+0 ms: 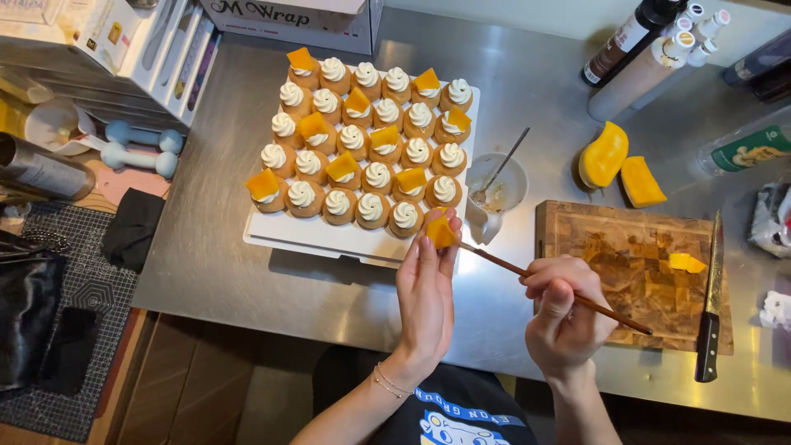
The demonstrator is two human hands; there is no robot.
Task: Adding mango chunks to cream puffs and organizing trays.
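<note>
Holding a small orange fruit slice (441, 231) pinched at the fingertips of the left hand (426, 301), just off the near right corner of the white tray (280, 237). The right hand (563, 317) is closed around a thin brown stick (560, 290), its tip touching or nearly touching the slice.

Handling, as judged: the slice looks light, soft, wet-surfaced, likely slippery and easily bruised. Best taken by its edges with a light pinch, or steadied with the stick tip; a hard squeeze would mash it.

The cream-topped pastries (362, 156) sit in close rows on the tray, each with a white piped swirl. Some already carry an orange slice on top; most show bare cream. The swirls look fragile, so any contact would dent them.

Containers:
- Small white bowl (503, 169) just beside the tray's right edge, a metal spoon (499, 169) leaning in it, with only a smear of residue inside.
- Wooden cutting board (634, 272) to the right, with a few cut orange pieces (685, 263) and a knife (711, 305) along its right side.
- Two larger fruit chunks (618, 165) on the steel counter (206, 264) beyond the board.
- Squeeze bottles (651, 70) lying at the far right; contents cannot be told.
</note>
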